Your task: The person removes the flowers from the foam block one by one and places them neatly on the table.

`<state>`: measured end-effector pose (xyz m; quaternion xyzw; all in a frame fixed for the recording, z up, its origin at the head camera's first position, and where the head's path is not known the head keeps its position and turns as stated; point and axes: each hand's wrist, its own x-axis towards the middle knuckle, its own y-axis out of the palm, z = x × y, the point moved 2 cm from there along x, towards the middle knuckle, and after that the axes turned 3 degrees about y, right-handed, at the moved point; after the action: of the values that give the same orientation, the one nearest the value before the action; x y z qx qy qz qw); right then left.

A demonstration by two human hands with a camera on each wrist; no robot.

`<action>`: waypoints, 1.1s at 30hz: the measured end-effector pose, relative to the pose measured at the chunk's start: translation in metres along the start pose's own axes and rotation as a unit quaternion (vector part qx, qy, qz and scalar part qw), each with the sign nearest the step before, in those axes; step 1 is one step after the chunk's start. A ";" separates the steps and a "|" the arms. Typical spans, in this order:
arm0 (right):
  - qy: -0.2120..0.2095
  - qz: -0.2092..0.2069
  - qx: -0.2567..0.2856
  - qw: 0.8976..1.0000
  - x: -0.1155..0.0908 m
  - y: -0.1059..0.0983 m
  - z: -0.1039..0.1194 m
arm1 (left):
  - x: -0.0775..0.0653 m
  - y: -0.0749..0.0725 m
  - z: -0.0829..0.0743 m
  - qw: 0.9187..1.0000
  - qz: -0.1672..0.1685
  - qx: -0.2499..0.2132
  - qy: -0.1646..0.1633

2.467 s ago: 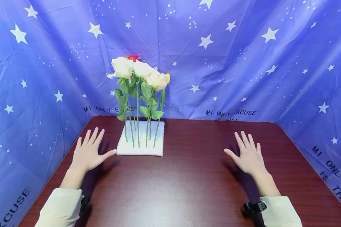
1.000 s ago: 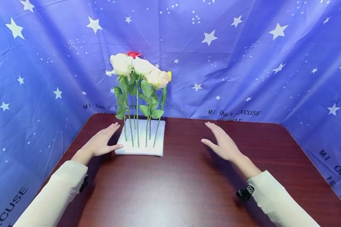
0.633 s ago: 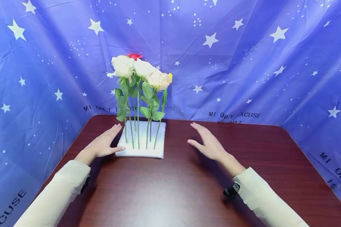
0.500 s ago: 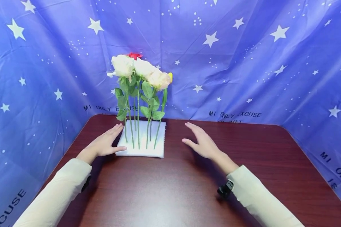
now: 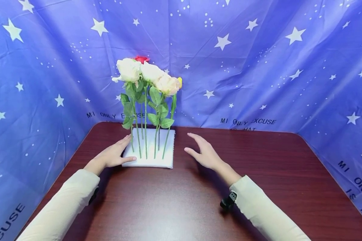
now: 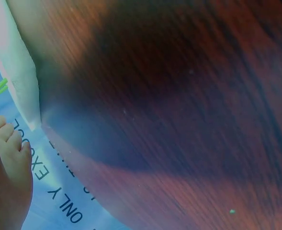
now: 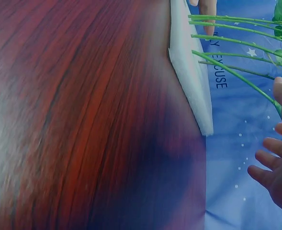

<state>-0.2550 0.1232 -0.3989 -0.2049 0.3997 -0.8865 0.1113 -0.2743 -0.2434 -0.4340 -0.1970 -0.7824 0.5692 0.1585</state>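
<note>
A white foam block (image 5: 166, 162) lies on the table with several artificial flowers standing upright in it. White roses (image 5: 129, 70) and a pale pink bloom (image 5: 168, 84) lead the bunch, with a red flower (image 5: 142, 59) behind and a bit of yellow (image 5: 180, 82) at the right. My left hand (image 5: 113, 155) is at the block's left edge, its thumb over the front left corner, fingers extended. My right hand (image 5: 205, 154) hovers to the right of the block, apart from it, fingers spread and holding nothing. In the right wrist view, stems (image 7: 236, 45) rise from the foam.
The dark red wooden table (image 5: 157, 201) reaches back to a blue curtain (image 5: 196, 43) with white stars and lettering, which encloses it behind and at both sides. A black wrist strap device (image 5: 228, 200) sits by the right sleeve (image 5: 259, 201).
Both hands have come inward from the table's sides. My left hand has reached the foam block's left edge; my right hand has moved left toward the block. The flowers stand as before.
</note>
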 end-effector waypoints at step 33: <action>0.066 -0.025 0.225 0.972 0.046 0.036 0.023 | 0.004 0.009 -0.002 1.000 0.008 -0.004 0.015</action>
<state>-0.2844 0.0680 -0.3997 -0.1255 0.1910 -0.9678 0.1055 -0.2757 -0.2374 -0.4423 -0.2122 -0.7807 0.5641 0.1650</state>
